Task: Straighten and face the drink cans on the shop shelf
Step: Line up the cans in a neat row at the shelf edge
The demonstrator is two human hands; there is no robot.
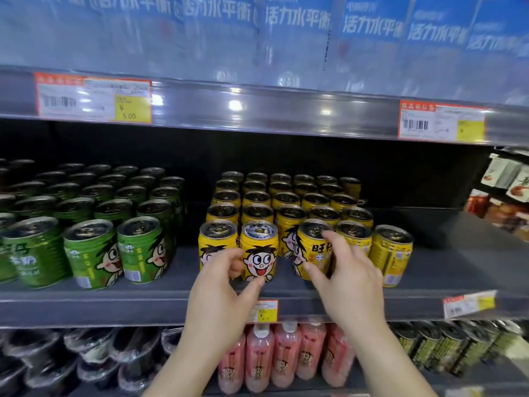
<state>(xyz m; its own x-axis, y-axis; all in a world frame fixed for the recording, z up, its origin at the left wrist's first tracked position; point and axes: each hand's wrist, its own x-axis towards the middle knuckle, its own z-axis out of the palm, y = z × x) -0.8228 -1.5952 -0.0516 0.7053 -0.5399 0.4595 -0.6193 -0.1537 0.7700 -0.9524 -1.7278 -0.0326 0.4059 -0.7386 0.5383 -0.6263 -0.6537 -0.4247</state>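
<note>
Yellow drink cans stand in rows on the middle shelf (160,296). In the front row, one yellow can (260,247) shows its cartoon face straight at me. My left hand (220,285) holds this can, fingers on its left side and thumb under its lower front. A second yellow can (313,245) to the right is turned, its face toward the left. My right hand (346,270) wraps this can, index finger on its rim. At the right end another yellow can (392,253) shows its back label. Green cans (91,253) fill the left side.
The upper shelf edge (257,107) with price tags overhangs the cans. Blue-labelled bottle packs (300,30) stand above. Pink bottles (283,353) and dark cans (446,348) sit on the shelf below. Bare shelf lies right of the yellow cans.
</note>
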